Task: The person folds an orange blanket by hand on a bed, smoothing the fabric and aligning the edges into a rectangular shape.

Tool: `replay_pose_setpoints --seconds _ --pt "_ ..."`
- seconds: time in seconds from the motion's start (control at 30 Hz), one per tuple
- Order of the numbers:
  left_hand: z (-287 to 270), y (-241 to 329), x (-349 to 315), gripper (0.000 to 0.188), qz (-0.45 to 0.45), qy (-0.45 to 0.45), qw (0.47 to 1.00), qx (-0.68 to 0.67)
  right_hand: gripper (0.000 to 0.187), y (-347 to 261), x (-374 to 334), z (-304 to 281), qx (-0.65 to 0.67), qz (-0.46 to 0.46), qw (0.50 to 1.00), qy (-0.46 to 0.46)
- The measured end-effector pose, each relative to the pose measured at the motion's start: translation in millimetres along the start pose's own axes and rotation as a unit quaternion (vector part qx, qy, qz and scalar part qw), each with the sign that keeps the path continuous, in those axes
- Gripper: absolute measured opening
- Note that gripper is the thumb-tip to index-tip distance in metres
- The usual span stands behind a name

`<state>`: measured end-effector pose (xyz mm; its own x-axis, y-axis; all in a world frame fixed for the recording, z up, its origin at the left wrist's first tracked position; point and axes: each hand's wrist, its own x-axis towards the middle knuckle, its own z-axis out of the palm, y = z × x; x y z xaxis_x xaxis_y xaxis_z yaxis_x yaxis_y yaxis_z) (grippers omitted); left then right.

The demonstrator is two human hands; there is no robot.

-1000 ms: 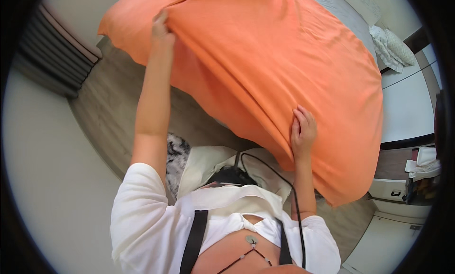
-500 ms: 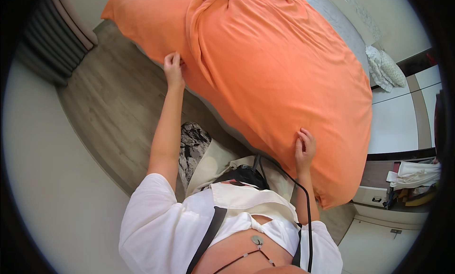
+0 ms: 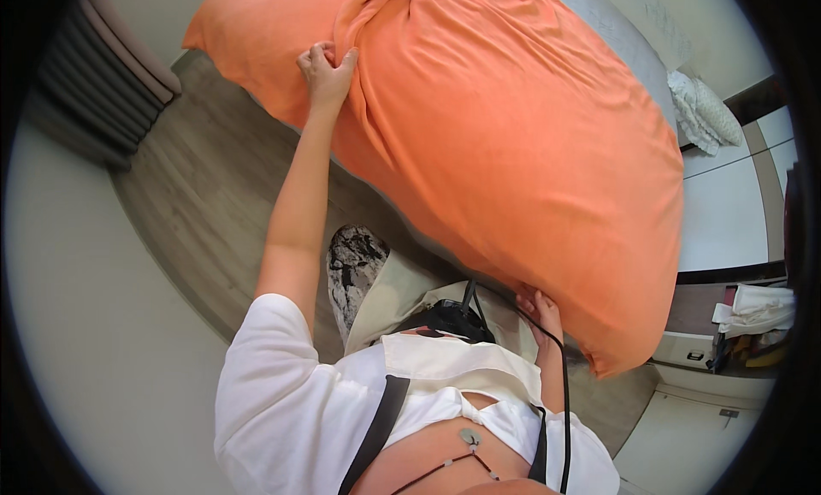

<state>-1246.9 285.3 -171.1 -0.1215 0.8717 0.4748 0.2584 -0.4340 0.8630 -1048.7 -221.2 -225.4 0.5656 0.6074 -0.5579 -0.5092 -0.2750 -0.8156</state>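
"Working the orange cloth (image 3: 530, 161), you are dealing with a broad drape that is filling the frame from top centre down to the lower right. Your left hand (image 3: 328, 77) is resting against it left of top centre, fingers curling in and thumb standing apart; whether they are pinching fabric, I cannot tell."

"And how is your right hand (image 3: 540, 314) doing?"

"It is meeting the cloth's lower edge, right of bottom centre, half-open with fingers loosely bending; the edge is partly hiding them, so a hold is not showing clearly."

"Then you are probably doing best by easing the gathered fold outward evenly, not tugging, while your right hand is steadying the edge and keeping clear of the black cable (image 3: 566, 409)."

"What are you counting?"

"One orange cloth, two hands, one black cable, one round pendant (image 3: 469, 437), and, at upper left, one grey curtain (image 3: 81, 84) beside one pinkish curtain (image 3: 132, 43). At upper right, pale pillows (image 3: 691, 110) are overlapping, so their number is staying unsure."
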Motion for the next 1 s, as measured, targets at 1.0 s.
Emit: replay_pose_setpoints --seconds 1.0 --pt "-30.9 56.8 -150.2 0.02 -0.51 -0.208 0.619 -0.559 0.03 11.5 -7.0 26.5 0.339 -0.102 0.915 -0.195"
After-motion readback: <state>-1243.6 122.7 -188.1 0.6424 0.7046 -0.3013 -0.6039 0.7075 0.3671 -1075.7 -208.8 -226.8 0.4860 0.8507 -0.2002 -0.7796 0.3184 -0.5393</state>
